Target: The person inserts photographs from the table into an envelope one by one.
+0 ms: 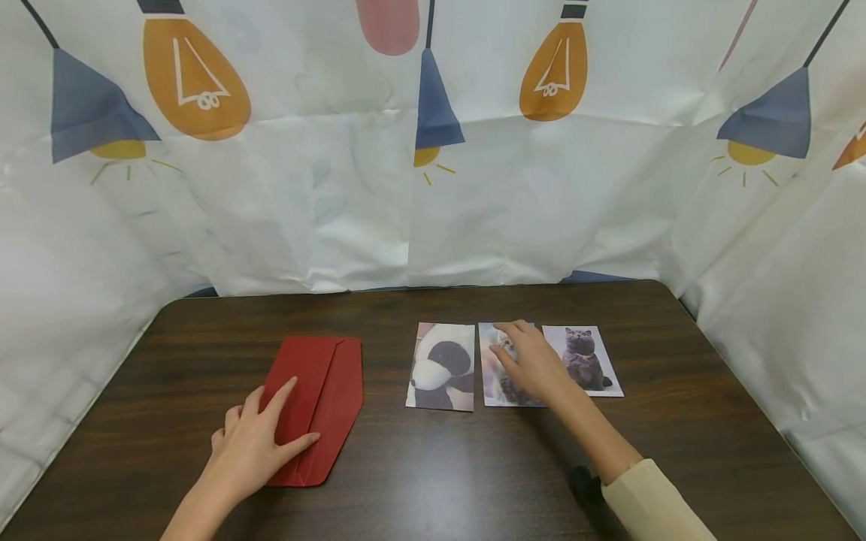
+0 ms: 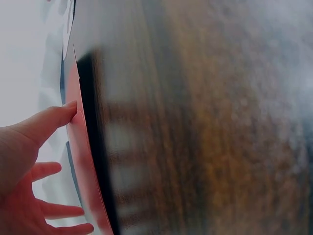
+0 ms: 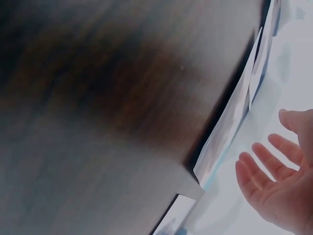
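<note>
Nearest, at the left, the left hand point(image 1: 252, 443) lies over a red envelope point(image 1: 331, 409), its fingers spread and its thumb stretched across the lower part, with nothing pinched. In the left wrist view the thumb meets the envelope near its edge; that view is steep and blurred, so whether every other fingertip touches is hard to say. The envelope lies flat on the left part of a dark wood-grain table point(image 1: 426, 473).

On the right, a pale sleeve point(image 1: 652, 500) covers the right forearm. Beyond it the right hand point(image 1: 533, 364) hovers over a middle card point(image 1: 496, 385), fingers loosely bent and holding nothing. Left of that card lies a card with a black-and-white animal point(image 1: 441, 368); right of it, one with a seated grey cat point(image 1: 583, 361).

Behind the table hangs white cloth point(image 1: 338, 233) printed with lamps and orange bulbs.
</note>
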